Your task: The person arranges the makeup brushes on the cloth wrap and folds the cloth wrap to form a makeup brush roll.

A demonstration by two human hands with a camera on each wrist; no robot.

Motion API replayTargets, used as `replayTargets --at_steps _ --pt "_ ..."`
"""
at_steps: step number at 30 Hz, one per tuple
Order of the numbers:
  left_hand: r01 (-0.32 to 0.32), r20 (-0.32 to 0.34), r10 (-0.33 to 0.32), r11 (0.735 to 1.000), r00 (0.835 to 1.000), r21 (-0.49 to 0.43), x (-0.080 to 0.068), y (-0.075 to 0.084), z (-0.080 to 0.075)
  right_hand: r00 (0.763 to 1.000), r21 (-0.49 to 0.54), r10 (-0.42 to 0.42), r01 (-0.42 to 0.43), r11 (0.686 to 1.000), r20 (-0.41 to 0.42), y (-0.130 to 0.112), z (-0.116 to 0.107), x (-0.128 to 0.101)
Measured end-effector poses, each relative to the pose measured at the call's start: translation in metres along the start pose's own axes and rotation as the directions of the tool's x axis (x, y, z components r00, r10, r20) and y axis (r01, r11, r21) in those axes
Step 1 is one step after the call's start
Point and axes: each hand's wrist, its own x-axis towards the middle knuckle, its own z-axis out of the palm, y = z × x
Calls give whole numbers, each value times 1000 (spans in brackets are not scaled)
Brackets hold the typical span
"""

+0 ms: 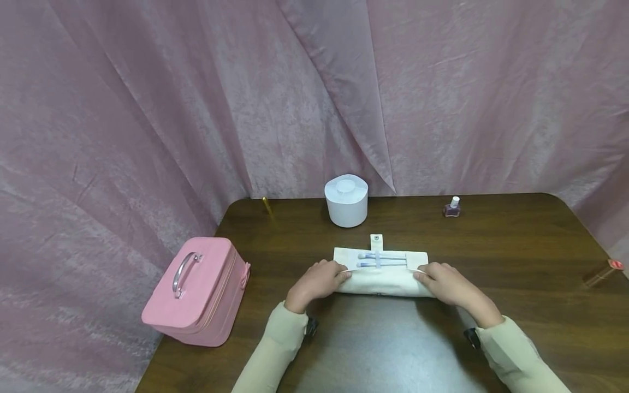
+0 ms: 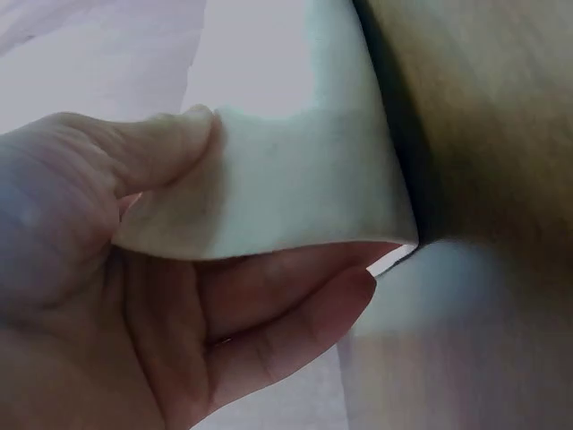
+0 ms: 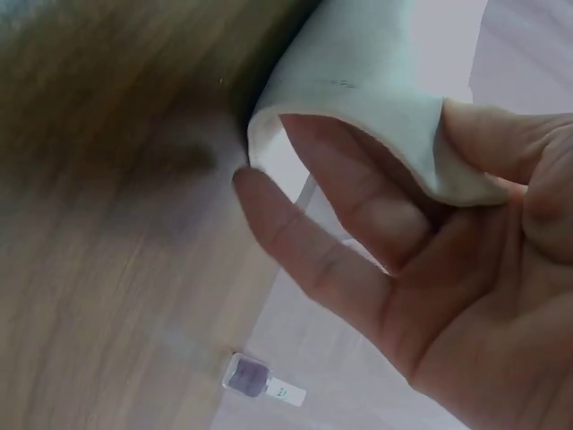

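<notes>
Bare table (image 1: pixel 373 349) lies open near the person, between the sleeves and out to both front corners. Both hands are pinned at the ends of the cloth roll (image 1: pixel 380 273): left hand (image 1: pixel 318 279) and right hand (image 1: pixel 444 283) each pinch a fold, so the roll blocks the middle. Behind it, a white jar (image 1: pixel 346 200) stands just past the snap tab (narrow gap btw. them). Far right, a polish bottle (image 1: pixel 452 207) stands well apart, w/ open wood around it. A lipstick (image 1: pixel 601 273) sits at the right edge. Left side: a pink case (image 1: pixel 199 289) overhangs the table corner; a gold tube (image 1: pixel 267 205) stands by the curtain (image 1: pixel 147 136), which closes off the back and left.
</notes>
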Motion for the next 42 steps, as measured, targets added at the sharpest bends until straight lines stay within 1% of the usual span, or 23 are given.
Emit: replayTargets --at_steps 4,8,15,19,26,30,32,35,36,38,40,42 --pt "40 -46 -40 999 998 2 10 -2 1 1000 -14 9 -10 1000 -15 3 1 7" --pt "79 -78 -75 996 994 40 19 -1 2 999 -17 37 -37 999 -18 5 1 12" --pt "135 -100 -125 985 987 104 29 -2 6 996 -4 90 -90 996 6 8 0 19" --pt "152 -116 -137 979 984 133 31 -2 9 993 -23 116 -116 993 2 7 3 24" --pt "161 -129 -145 978 981 131 32 1 10 979 -60 202 -201 978 7 5 4 31" --pt "170 -162 -148 976 976 134 31 2 12 974 -74 225 -223 972 16 3 4 33" --pt "161 -184 -133 976 974 148 30 4 13 974 -82 225 -223 971 17 3 5 34" --pt "108 -212 -66 975 975 195 27 9 14 975 -91 221 -219 972 13 5 5 34" --pt "79 -213 -32 973 977 215 25 12 13 975 -94 221 -219 971 12 6 5 34" --pt "1 -194 49 969 980 247 21 17 12 976 -98 219 -217 971 11 7 6 34" --pt "-84 -160 132 958 978 273 16 23 11 976 -93 219 -217 972 10 7 6 34" --pt "-161 -111 202 940 973 301 11 29 11 976 -95 218 -216 972 7 7 6 35"
